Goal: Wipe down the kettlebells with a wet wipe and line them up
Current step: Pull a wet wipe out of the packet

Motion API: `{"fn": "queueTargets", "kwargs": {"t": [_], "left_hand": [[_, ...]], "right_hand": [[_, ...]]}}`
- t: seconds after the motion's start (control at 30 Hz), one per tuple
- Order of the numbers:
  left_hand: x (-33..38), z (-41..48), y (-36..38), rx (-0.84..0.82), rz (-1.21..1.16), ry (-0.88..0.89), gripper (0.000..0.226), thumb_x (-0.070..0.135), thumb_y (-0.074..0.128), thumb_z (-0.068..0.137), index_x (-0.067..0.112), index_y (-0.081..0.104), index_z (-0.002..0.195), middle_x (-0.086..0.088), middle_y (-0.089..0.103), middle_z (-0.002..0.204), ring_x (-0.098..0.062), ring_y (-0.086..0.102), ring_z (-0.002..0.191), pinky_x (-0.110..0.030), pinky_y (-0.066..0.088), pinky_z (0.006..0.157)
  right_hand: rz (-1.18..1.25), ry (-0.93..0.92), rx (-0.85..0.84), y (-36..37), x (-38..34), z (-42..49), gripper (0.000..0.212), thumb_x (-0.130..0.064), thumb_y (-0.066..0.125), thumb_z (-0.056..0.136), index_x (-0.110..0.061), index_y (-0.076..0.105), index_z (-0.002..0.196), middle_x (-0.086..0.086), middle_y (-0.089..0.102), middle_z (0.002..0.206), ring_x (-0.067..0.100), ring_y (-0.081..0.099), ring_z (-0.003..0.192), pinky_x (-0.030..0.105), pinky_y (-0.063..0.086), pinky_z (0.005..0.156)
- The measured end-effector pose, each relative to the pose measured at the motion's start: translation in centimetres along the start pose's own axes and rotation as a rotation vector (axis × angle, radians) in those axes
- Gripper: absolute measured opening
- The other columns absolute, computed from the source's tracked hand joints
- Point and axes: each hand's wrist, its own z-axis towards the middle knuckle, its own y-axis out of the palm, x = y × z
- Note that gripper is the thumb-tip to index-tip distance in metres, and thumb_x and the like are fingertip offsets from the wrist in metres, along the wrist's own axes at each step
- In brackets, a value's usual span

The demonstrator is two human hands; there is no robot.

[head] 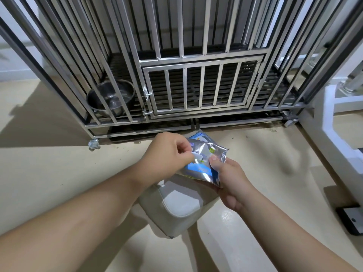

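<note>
Behind everything stood a tall steel cage (205,26) on castors (94,144), filling the upper half of the view, with pale floor (49,173) in front of it. On that floor, directly under the hands, stood a white stool (176,205), probably meant as a seat or a surface for the work. Inside the cage, in its left corner, sat a steel bowl (111,99). No kettlebells were in view, so I could not say where they were. The right hand (229,179) gripped the pack (196,169) of wet wipes from below, with the thumb on top and the fingers curled under it; this kept the pack steady and tilted toward the person. The left hand (167,152) was above the pack with bent fingers and pinched a small white piece (197,155) at its opening. Whether this was the flap or the first wipe, I could not tell. I judged the task to be at its very start, because a wipe had to come out before any wiping or lining up.
</note>
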Motion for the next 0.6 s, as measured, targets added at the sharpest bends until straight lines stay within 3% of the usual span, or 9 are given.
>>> {"fn": "queueTargets", "kwargs": {"t": [0.07, 0.17, 0.33, 0.4, 0.5, 0.6], "left_hand": [[0.4, -0.1, -0.5, -0.006, -0.101, -0.055, 0.011, 0.012, 0.070, 0.075, 0.019, 0.073, 0.066, 0.004, 0.071, 0.066, -0.009, 0.061, 0.055, -0.025, 0.052, 0.051], [0.2, -0.1, -1.1, 0.004, -0.199, -0.106, 0.012, 0.009, 0.070, 0.076, 0.017, 0.076, 0.069, 0.004, 0.074, 0.069, -0.002, 0.060, 0.057, -0.017, 0.049, 0.052], [-1.0, -0.1, -0.6, 0.046, -0.280, -0.186, 0.012, 0.007, 0.069, 0.079, 0.016, 0.077, 0.074, -0.001, 0.075, 0.072, -0.006, 0.061, 0.060, -0.022, 0.050, 0.060], [-1.5, -0.1, -0.4, 0.047, -0.151, -0.076, 0.014, 0.008, 0.067, 0.081, 0.020, 0.074, 0.086, 0.002, 0.073, 0.083, -0.008, 0.066, 0.073, -0.024, 0.055, 0.069], [-1.7, 0.0, -0.3, 0.015, 0.114, 0.281, 0.031, 0.011, 0.066, 0.082, 0.026, 0.072, 0.108, 0.010, 0.062, 0.105, -0.009, 0.061, 0.094, -0.023, 0.051, 0.081], [-1.6, 0.1, 0.1, -0.017, 0.375, 0.519, 0.013, 0.023, 0.066, 0.087, 0.026, 0.075, 0.096, 0.012, 0.063, 0.099, -0.015, 0.059, 0.090, -0.036, 0.052, 0.074]], "right_hand": [[0.046, 0.046, -0.016, 0.0, -0.1, 0.0, 0.025, -0.022, 0.048, 0.108, -0.012, 0.069, 0.119, 0.014, 0.079, 0.104, 0.033, 0.076, 0.095, 0.047, 0.062, 0.084], [0.104, 0.074, -0.072, 0.1, -0.3, 0.0, 0.028, -0.022, 0.048, 0.108, -0.008, 0.065, 0.125, 0.016, 0.077, 0.110, 0.035, 0.076, 0.099, 0.051, 0.062, 0.082], [0.088, 0.050, -0.090, 0.7, -0.4, -0.4, 0.025, -0.020, 0.049, 0.108, -0.008, 0.066, 0.122, 0.015, 0.078, 0.106, 0.033, 0.077, 0.096, 0.047, 0.065, 0.075], [0.075, 0.033, -0.071, 1.1, -0.5, -0.7, 0.022, -0.017, 0.051, 0.107, -0.007, 0.067, 0.118, 0.014, 0.079, 0.102, 0.031, 0.078, 0.092, 0.046, 0.065, 0.076], [0.054, -0.001, -0.046, 1.5, -0.7, -1.0, 0.020, -0.014, 0.051, 0.106, -0.007, 0.068, 0.114, 0.015, 0.079, 0.098, 0.029, 0.078, 0.087, 0.044, 0.065, 0.075], [0.029, -0.011, -0.035, 1.5, -0.9, -1.0, 0.021, -0.015, 0.050, 0.106, -0.006, 0.069, 0.111, 0.016, 0.079, 0.095, 0.029, 0.078, 0.085, 0.044, 0.065, 0.075]]}}
